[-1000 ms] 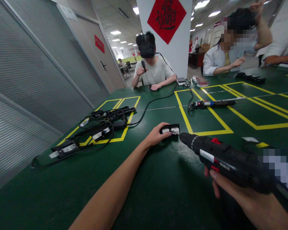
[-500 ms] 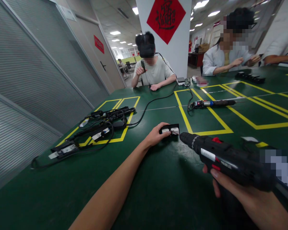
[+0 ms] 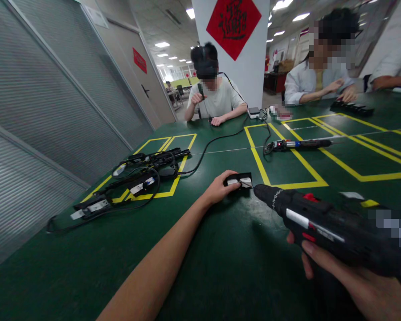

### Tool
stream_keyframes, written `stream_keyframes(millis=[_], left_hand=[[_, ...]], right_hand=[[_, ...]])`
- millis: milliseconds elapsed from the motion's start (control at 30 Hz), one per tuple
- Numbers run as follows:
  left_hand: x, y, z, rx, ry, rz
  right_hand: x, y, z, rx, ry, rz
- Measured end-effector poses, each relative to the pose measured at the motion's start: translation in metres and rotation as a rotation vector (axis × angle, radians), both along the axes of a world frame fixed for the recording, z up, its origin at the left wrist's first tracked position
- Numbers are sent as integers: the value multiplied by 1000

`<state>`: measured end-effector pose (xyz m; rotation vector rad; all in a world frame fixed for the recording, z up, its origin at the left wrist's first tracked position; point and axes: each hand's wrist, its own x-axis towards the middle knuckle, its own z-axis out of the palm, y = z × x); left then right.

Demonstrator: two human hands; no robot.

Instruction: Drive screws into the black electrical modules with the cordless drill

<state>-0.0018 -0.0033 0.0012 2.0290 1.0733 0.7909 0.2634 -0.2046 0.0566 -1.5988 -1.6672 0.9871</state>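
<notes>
My left hand [image 3: 220,187] grips the left end of a small black part with white labels [image 3: 246,181], holding it on the green table. In my right hand [image 3: 347,274] is a black cordless drill [image 3: 317,225] with red switches, its chuck turned left toward that part. A thin bit [image 3: 246,184] runs from the chuck across the front of the part. Whether its tip sits in a screw or hole is too small to tell. My right fingers wrap the drill's handle, which is mostly hidden below the body.
Black cabled devices [image 3: 143,180] lie within yellow tape at left. An electric screwdriver [image 3: 302,144] rests beyond the drill. A cable [image 3: 207,147] crosses the table [image 3: 217,263]. One person [image 3: 220,100] sits opposite, another [image 3: 307,84] at right near black parts [image 3: 352,108].
The drill has shifted slightly right and its rear lower in the picture. My left hand stays on the black part. The person at far right has lowered one hand toward the black parts.
</notes>
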Motion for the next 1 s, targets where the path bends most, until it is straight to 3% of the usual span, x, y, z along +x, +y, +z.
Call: stream_keyframes(millis=[233, 467, 633, 800, 1000], left_hand=[[-1, 4, -2, 36, 5, 8], [1, 1, 1, 32, -10, 20], [0, 0, 2, 17, -8, 20], [0, 0, 1, 15, 1, 26], [1, -1, 1, 19, -9, -4]], right_hand=[[1, -3, 0, -24, 35, 70], [-7, -6, 4, -70, 108, -11], [-18, -4, 4, -125, 153, -157], [-18, 1, -5, -109, 103, -130], [-22, 0, 3, -121, 120, -145]])
